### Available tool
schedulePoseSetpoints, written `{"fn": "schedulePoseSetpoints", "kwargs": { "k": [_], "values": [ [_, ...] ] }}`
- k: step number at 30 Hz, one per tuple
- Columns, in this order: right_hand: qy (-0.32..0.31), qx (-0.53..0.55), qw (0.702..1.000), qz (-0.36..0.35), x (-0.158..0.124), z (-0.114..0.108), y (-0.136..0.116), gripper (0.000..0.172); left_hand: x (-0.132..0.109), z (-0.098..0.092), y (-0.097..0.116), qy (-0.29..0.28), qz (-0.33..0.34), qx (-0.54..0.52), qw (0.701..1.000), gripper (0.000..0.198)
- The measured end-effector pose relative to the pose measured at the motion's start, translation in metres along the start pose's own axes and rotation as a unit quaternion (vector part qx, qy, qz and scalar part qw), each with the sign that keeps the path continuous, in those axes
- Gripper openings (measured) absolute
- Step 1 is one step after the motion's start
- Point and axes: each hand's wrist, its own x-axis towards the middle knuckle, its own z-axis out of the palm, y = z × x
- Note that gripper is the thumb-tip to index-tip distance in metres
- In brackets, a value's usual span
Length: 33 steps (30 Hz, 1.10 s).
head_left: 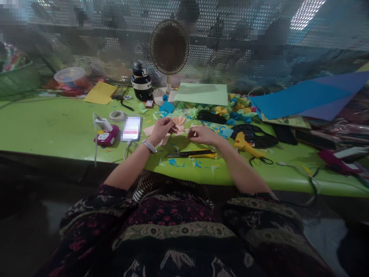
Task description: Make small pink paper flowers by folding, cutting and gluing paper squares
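My left hand [162, 130] pinches the edge of a peach folded-paper flower [179, 121], its petals fanned out just beyond the fingertips. To the right, my right hand [203, 135] is closed with thumb and fingers together; whatever is in them is too small or hidden to make out. Flat pieces of peach paper [148, 130] lie beside and under my left hand. Closer to the front edge rest a dark-handled pair of scissors or blade [193, 153] and a yellow cutter [205, 156], among blue and pale paper scraps [173, 162].
A phone [131, 128], a tape roll [117, 115] and a purple device [106, 136] are at left. Behind stand a bottle [142, 84] and a fan [169, 47]. Rightward are a black palette [259, 137], a yellow glue gun [247, 146] and blue sheets [300, 96].
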Motion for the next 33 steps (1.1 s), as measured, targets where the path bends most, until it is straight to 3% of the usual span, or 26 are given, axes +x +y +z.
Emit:
{"fn": "schedulePoseSetpoints", "kwargs": {
  "k": [5,13,21,25,28,33],
  "values": [
    [-0.025,-0.015,0.999,-0.016,0.002,0.002,0.001,0.027,0.001,0.000,0.000,-0.001,0.001,-0.004,1.000,0.024],
    [-0.002,-0.022,1.000,-0.010,0.005,0.005,-0.003,0.017,-0.001,0.000,0.001,0.004,0.000,0.003,1.000,0.024],
    [0.072,0.177,0.981,0.028,-0.002,0.001,-0.013,0.009,0.001,-0.001,0.001,0.000,-0.001,0.019,1.000,0.023],
    [0.084,0.203,0.976,0.012,-0.002,0.002,-0.014,0.015,0.001,-0.001,0.000,-0.003,-0.001,0.022,1.000,0.024],
    [0.139,0.168,0.976,-0.012,-0.001,0.003,-0.012,0.019,0.001,-0.002,-0.001,-0.005,0.001,0.023,1.000,0.023],
    [0.291,0.095,0.951,-0.037,0.001,0.004,-0.010,0.017,0.000,-0.002,0.000,-0.015,0.005,0.040,0.999,0.024]
  ]
}}
